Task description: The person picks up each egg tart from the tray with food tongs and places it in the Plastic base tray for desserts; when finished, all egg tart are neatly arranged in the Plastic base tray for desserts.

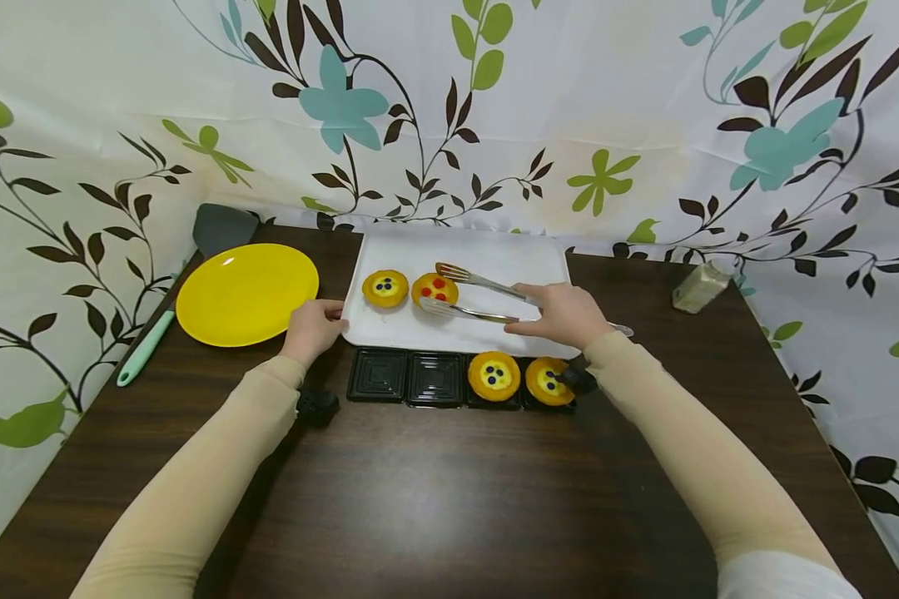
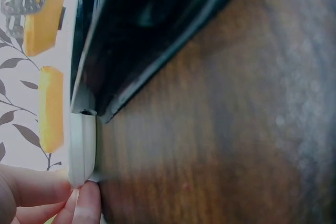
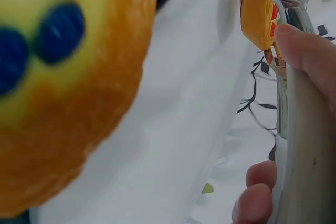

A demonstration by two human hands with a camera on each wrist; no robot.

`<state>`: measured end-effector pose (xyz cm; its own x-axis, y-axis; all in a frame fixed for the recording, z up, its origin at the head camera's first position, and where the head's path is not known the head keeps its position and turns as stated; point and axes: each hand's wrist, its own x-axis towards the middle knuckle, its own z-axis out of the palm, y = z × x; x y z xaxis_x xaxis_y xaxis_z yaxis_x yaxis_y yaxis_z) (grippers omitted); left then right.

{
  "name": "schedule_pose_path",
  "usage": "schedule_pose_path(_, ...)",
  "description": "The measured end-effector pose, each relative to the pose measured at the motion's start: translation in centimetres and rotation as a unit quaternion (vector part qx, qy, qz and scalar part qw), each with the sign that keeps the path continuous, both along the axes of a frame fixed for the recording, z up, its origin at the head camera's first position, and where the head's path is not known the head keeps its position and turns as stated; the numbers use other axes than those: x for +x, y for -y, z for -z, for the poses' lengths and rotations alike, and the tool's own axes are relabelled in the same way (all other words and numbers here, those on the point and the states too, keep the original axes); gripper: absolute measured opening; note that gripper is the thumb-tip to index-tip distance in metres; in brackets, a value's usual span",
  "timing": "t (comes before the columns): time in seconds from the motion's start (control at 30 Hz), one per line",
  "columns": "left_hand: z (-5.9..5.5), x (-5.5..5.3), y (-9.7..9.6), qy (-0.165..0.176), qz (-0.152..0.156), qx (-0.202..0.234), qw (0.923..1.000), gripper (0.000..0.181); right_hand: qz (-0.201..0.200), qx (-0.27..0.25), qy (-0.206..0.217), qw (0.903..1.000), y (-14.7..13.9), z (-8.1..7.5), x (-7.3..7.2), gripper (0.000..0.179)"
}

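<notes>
My left hand (image 1: 313,331) pinches the left edge of the white tray (image 1: 509,254), thumb above and fingers below in the left wrist view. My right hand (image 1: 562,314) holds metal tongs (image 1: 487,314). Their two tips are spread on either side of a tart with red dots (image 1: 433,293) on the tray; whether they touch it I cannot tell. Left of it on the tray sits a tart with blue dots (image 1: 385,289). In front of the tray, a black compartment tray (image 1: 378,376) holds two blue-dotted tarts (image 1: 494,377) in its right compartments; its two left compartments hold nothing.
A yellow plate (image 1: 247,295) lies left of the white tray, over a spatula with a grey head (image 1: 223,230) and mint handle (image 1: 146,349). A small clear shaker (image 1: 701,288) stands at the back right. A patterned curtain (image 1: 434,116) hangs behind the dark table (image 1: 434,499).
</notes>
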<state>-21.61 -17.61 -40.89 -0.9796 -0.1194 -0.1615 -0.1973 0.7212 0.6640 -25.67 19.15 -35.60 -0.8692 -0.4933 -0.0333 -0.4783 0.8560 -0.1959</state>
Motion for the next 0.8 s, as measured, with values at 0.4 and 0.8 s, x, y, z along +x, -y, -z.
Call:
schedule_pose_path(0.4, 0.0, 0.1, 0.0, -0.004, -0.002, 0.002, 1.0, 0.041, -0.012, -0.022, 0.011, 0.9996, -0.7, -1.0, 4.2, 0.075)
schedule_pose_path(0.8, -0.1, 0.1, -0.1, 0.008, -0.001, 0.005, 1.0, 0.042, -0.049, -0.041, -0.016, 0.9979, -1.9, -0.1, 7.8, 0.071)
